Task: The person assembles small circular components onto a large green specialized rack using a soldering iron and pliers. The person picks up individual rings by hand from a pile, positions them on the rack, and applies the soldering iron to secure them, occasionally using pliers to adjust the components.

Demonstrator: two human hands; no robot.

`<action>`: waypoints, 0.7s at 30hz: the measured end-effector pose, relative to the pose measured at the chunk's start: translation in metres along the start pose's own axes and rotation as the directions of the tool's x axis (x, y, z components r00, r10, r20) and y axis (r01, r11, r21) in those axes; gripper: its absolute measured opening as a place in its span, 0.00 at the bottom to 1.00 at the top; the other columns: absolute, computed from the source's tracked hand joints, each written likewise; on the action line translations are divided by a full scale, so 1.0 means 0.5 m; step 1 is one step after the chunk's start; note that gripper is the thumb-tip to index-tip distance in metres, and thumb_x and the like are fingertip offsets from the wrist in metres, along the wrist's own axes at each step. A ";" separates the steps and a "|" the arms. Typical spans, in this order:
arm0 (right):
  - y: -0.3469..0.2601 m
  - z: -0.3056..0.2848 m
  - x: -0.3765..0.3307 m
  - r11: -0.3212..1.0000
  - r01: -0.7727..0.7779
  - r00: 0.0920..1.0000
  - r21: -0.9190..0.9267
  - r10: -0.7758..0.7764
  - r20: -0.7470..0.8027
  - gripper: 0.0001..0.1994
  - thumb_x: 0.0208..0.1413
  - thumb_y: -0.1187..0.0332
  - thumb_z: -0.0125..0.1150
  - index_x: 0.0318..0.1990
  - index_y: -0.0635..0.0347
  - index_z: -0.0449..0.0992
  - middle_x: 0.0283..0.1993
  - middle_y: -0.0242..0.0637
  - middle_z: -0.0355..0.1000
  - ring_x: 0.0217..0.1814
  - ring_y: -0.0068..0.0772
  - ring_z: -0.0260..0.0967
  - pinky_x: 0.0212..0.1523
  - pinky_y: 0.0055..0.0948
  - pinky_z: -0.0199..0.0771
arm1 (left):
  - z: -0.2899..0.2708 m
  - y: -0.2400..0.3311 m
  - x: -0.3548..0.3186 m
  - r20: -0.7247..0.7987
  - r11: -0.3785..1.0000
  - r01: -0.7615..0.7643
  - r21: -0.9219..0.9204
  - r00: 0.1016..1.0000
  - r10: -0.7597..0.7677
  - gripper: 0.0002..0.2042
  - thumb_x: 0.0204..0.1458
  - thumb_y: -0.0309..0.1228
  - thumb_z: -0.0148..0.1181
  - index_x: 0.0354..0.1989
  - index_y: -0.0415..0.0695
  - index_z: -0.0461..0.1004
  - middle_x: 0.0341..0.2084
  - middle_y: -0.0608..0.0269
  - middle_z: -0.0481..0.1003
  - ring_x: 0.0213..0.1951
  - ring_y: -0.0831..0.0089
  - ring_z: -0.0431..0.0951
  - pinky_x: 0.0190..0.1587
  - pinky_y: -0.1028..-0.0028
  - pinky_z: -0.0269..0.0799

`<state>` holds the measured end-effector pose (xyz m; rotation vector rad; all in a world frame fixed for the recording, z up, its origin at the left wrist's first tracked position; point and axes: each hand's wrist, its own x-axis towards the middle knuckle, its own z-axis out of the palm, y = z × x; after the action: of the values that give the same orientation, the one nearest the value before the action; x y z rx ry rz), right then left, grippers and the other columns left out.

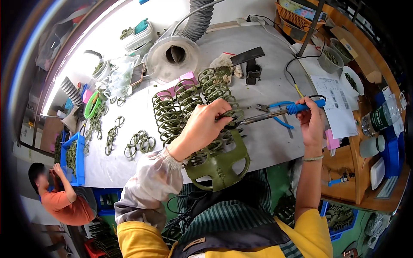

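Note:
My left hand (202,122) pinches a green looped piece (234,115) between thumb and fingers, over rows of similar green ring pieces (165,114). These stand close together on the table, joined to a green frame with a wide handle (219,170) at the near side. My right hand (312,122) is closed around the blue grip of a soldering iron (269,115). The iron's metal tip reaches left, close to the held piece; whether they touch is hard to tell. A pink block (178,85) lies behind the rows.
Blue-handled pliers (275,106) lie under the iron. A clear funnel on a grey duct (172,56) stands behind. Loose looped pieces (140,143) and a phone (137,74) are at left, papers (333,103) at right. Another person (64,198) sits at far left by a blue crate (74,159).

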<state>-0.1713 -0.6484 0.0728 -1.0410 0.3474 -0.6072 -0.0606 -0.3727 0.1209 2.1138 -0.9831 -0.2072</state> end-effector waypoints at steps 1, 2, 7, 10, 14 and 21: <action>0.002 -0.001 0.001 1.000 -0.001 1.000 0.001 0.001 0.000 0.10 0.57 0.65 0.58 0.32 0.64 0.78 0.31 0.35 0.74 0.24 0.18 0.65 0.28 0.15 0.68 | 0.000 -0.001 0.000 0.003 1.000 0.001 -0.002 1.000 -0.001 0.11 0.49 0.24 0.64 0.39 0.35 0.72 0.29 0.55 0.79 0.34 0.64 0.80 0.42 0.71 0.75; 0.004 -0.002 0.003 1.000 -0.001 1.000 0.006 0.001 0.010 0.10 0.57 0.65 0.58 0.32 0.64 0.78 0.31 0.35 0.75 0.24 0.18 0.65 0.28 0.16 0.67 | 0.001 -0.001 0.001 0.006 1.000 0.002 -0.003 1.000 -0.002 0.11 0.49 0.24 0.64 0.39 0.35 0.72 0.29 0.55 0.79 0.34 0.65 0.80 0.42 0.71 0.75; -0.002 -0.003 0.004 1.000 0.007 1.000 0.010 -0.007 0.021 0.10 0.56 0.65 0.59 0.31 0.64 0.78 0.31 0.35 0.75 0.23 0.18 0.65 0.28 0.16 0.67 | 0.002 -0.005 0.006 0.013 1.000 -0.005 -0.012 1.000 0.005 0.10 0.49 0.24 0.63 0.38 0.35 0.72 0.28 0.56 0.78 0.33 0.67 0.80 0.42 0.72 0.75; -0.023 -0.013 0.001 0.999 0.038 0.999 -0.017 -0.039 -0.013 0.09 0.56 0.66 0.59 0.31 0.63 0.78 0.31 0.36 0.75 0.24 0.18 0.65 0.28 0.16 0.66 | -0.002 -0.004 0.006 0.030 1.000 0.009 -0.017 0.999 -0.009 0.11 0.49 0.24 0.63 0.39 0.35 0.72 0.28 0.56 0.78 0.33 0.67 0.80 0.42 0.72 0.75; -0.044 -0.030 -0.003 0.993 0.079 0.997 -0.087 -0.078 0.011 0.09 0.57 0.65 0.57 0.31 0.61 0.78 0.31 0.34 0.75 0.26 0.18 0.65 0.29 0.17 0.67 | -0.008 -0.016 -0.005 0.010 1.000 0.006 0.017 1.000 -0.006 0.11 0.49 0.24 0.64 0.39 0.35 0.72 0.30 0.55 0.78 0.34 0.66 0.80 0.40 0.71 0.75; -0.057 -0.098 0.009 0.997 0.007 0.999 -0.078 -0.010 -0.040 0.08 0.59 0.62 0.55 0.34 0.55 0.73 0.36 0.27 0.70 0.33 0.15 0.63 0.29 0.14 0.58 | -0.070 -0.013 -0.032 -0.094 0.984 -0.172 -0.055 0.982 0.166 0.12 0.52 0.25 0.62 0.43 0.35 0.71 0.35 0.57 0.77 0.39 0.69 0.78 0.45 0.72 0.73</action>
<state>-0.2030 -0.6957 0.0750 -1.1070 0.4047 -0.6265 -0.0524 -0.3383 0.1375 1.9538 -1.0828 -0.0572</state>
